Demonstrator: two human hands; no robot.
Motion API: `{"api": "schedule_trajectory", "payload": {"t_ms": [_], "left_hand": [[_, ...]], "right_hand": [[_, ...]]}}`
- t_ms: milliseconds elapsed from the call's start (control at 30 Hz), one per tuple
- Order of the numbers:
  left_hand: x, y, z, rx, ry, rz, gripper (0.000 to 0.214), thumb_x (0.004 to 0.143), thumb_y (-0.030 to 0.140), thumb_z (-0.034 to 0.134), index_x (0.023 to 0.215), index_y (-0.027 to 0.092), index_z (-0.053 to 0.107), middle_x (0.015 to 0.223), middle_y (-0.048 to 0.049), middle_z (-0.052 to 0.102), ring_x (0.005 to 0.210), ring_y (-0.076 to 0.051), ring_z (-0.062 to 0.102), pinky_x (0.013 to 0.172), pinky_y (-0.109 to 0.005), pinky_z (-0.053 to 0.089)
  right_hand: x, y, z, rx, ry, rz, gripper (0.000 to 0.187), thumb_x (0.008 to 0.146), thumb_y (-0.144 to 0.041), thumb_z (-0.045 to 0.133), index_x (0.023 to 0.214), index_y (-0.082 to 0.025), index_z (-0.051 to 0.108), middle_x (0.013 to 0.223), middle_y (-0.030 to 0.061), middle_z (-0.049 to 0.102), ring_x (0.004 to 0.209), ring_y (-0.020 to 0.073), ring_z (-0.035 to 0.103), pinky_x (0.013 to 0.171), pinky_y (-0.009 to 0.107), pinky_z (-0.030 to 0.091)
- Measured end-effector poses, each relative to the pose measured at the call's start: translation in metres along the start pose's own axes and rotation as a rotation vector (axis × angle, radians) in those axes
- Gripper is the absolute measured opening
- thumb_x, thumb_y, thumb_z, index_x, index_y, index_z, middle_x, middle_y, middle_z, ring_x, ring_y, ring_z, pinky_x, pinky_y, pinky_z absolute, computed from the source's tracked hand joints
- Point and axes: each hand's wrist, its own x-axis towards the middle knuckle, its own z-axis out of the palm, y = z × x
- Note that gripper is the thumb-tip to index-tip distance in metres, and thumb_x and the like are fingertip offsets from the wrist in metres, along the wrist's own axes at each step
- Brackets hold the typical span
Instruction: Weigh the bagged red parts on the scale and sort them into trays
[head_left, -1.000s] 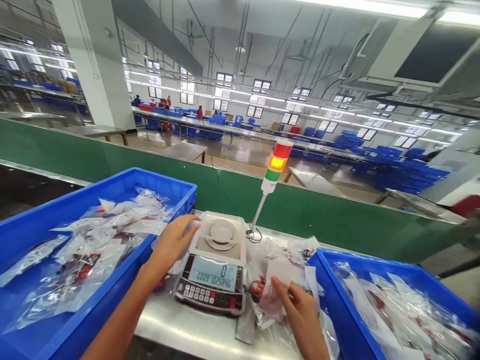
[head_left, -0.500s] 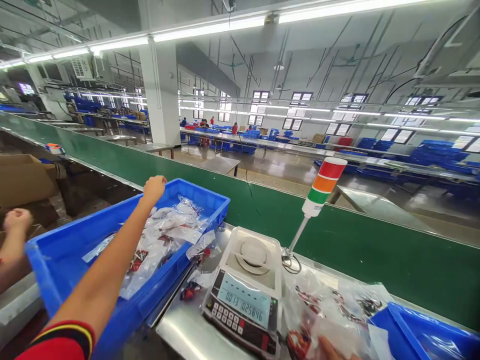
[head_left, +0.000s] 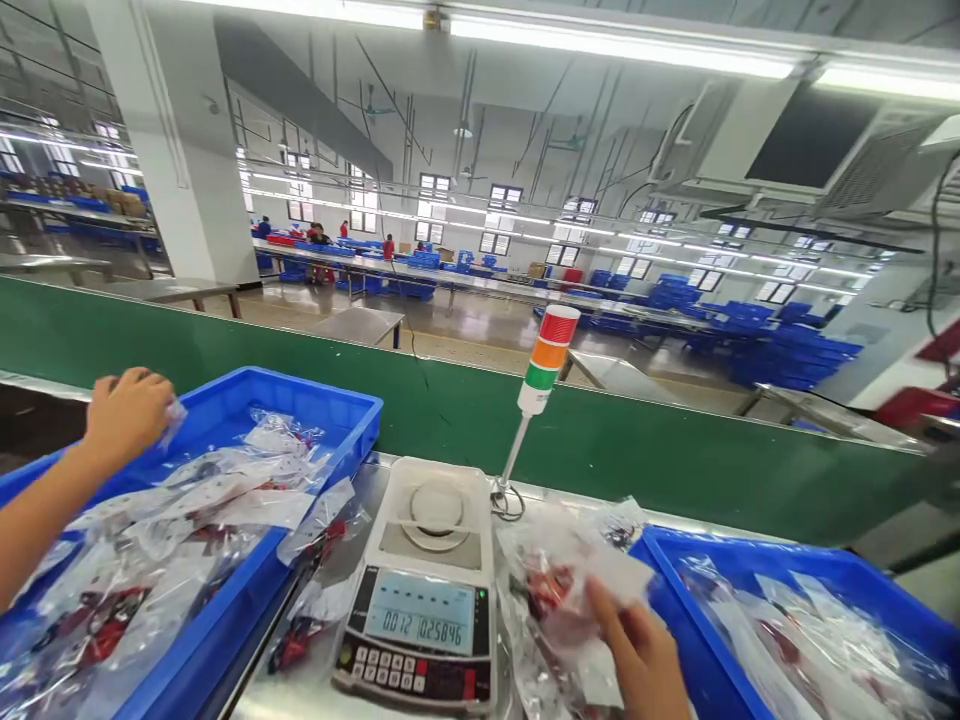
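Steel bench (head_left: 251, 695) holds clear bags (head_left: 570, 590) of red parts (head_left: 547, 590).

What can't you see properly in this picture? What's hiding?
All in the head view:
Red parts in the clear bag by the right hand: plastic shine and fingers hide their shape.
The clear plastic piece in the left hand: fingers cover most of it.
The scale keys: labels too small to read.
The right blue crate: the bottom edge cuts it off.

A tower signal light (head_left: 550, 350) rises before a green conveyor (head_left: 675, 470); distant workers (head_left: 388, 248) line long worktops (head_left: 465, 283) beside stacked blue crates (head_left: 787, 360).
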Motion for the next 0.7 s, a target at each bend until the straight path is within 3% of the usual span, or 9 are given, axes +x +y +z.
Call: {"api": "schedule_trajectory", "payload": {"t_ms": [133, 200, 267, 333, 433, 467, 533, 600, 700], "left_hand": [[0.020, 0.047, -0.015, -0.030, -0.070, 0.045, 0.036, 0.070, 0.062, 0.038, 0.067, 0.028, 0.051, 0.062, -0.0051, 0.053, 0.078, -0.037, 0.065, 0.092, -0.062, 0.047], [0.011, 0.081, -0.024, -0.042, -0.116, 0.082, 0.039, 0.074, 0.061, 0.035, 0.075, 0.030, 0.057, 0.064, -0.0038, 0.059, 0.064, -0.030, 0.061, 0.082, -0.052, 0.052], [-0.010, 0.120, -0.033, -0.078, -0.190, 0.152, 0.041, 0.078, 0.063, 0.035, 0.082, 0.032, 0.061, 0.068, -0.0022, 0.067, 0.061, -0.026, 0.061, 0.073, -0.041, 0.052], [-0.037, 0.160, -0.042, -0.158, -0.319, 0.249, 0.039, 0.082, 0.060, 0.036, 0.084, 0.032, 0.062, 0.078, -0.0033, 0.073, 0.069, -0.028, 0.066, 0.066, -0.036, 0.048], [-0.081, 0.216, -0.052, -0.250, -0.439, 0.357, 0.034, 0.087, 0.051, 0.036, 0.085, 0.029, 0.063, 0.084, -0.0035, 0.075, 0.076, -0.026, 0.070, 0.065, -0.032, 0.047], [-0.095, 0.232, -0.053, -0.282, -0.500, 0.406, 0.031, 0.088, 0.045, 0.036, 0.086, 0.028, 0.063, 0.084, -0.0036, 0.075, 0.076, -0.025, 0.069, 0.065, -0.031, 0.046], [-0.122, 0.260, -0.055, -0.310, -0.616, 0.488, 0.023, 0.087, 0.030, 0.038, 0.084, 0.027, 0.060, 0.078, -0.0033, 0.072, 0.069, -0.022, 0.066, 0.061, -0.029, 0.042], [-0.151, 0.282, -0.054, -0.312, -0.746, 0.521, 0.020, 0.084, 0.019, 0.039, 0.080, 0.025, 0.058, 0.072, -0.0023, 0.069, 0.062, -0.019, 0.062, 0.057, -0.028, 0.036], [-0.196, 0.301, -0.051, -0.377, -0.933, 0.453, 0.022, 0.090, 0.016, 0.038, 0.078, 0.023, 0.055, 0.075, -0.0023, 0.070, 0.068, -0.018, 0.063, 0.061, -0.026, 0.036]], "right_hand": [[0.045, -0.050, 0.071, 0.266, -0.195, -0.208, 0.054, 0.080, -0.070, 0.059, 0.067, -0.018, 0.065, 0.065, 0.0050, 0.067, 0.069, 0.0228, 0.063, 0.064, 0.033, 0.053], [0.068, -0.068, 0.101, 0.311, -0.284, -0.266, 0.051, 0.077, -0.068, 0.063, 0.073, -0.018, 0.069, 0.073, 0.0052, 0.071, 0.076, 0.0238, 0.065, 0.075, 0.036, 0.055], [0.084, -0.078, 0.116, 0.316, -0.331, -0.287, 0.047, 0.069, -0.064, 0.072, 0.078, -0.018, 0.072, 0.080, 0.0064, 0.074, 0.081, 0.0255, 0.067, 0.083, 0.040, 0.055], [0.086, -0.080, 0.113, 0.330, -0.313, -0.296, 0.048, 0.068, -0.059, 0.076, 0.091, -0.018, 0.073, 0.100, 0.0104, 0.076, 0.097, 0.0287, 0.068, 0.096, 0.045, 0.052], [0.055, -0.077, 0.084, 0.365, -0.277, -0.304, 0.053, 0.081, -0.060, 0.068, 0.114, -0.019, 0.069, 0.129, 0.0139, 0.067, 0.124, 0.0290, 0.058, 0.113, 0.047, 0.039], [0.036, -0.074, 0.071, 0.397, -0.345, -0.299, 0.055, 0.086, -0.063, 0.063, 0.119, -0.020, 0.068, 0.133, 0.0141, 0.066, 0.127, 0.0287, 0.057, 0.113, 0.047, 0.039], [-0.006, -0.063, 0.049, 0.511, -0.614, -0.258, 0.065, 0.087, -0.074, 0.055, 0.127, -0.024, 0.067, 0.135, 0.0140, 0.065, 0.127, 0.0301, 0.058, 0.106, 0.048, 0.046], [-0.049, -0.043, 0.034, 0.625, -0.873, -0.147, 0.081, 0.076, -0.084, 0.061, 0.134, -0.028, 0.063, 0.134, 0.0138, 0.066, 0.124, 0.0330, 0.061, 0.095, 0.046, 0.054], [-0.100, -0.001, 0.025, 0.661, -0.903, 0.111, 0.076, 0.060, -0.070, 0.087, 0.121, -0.028, 0.070, 0.115, 0.0109, 0.074, 0.108, 0.0314, 0.069, 0.085, 0.040, 0.057]]}}
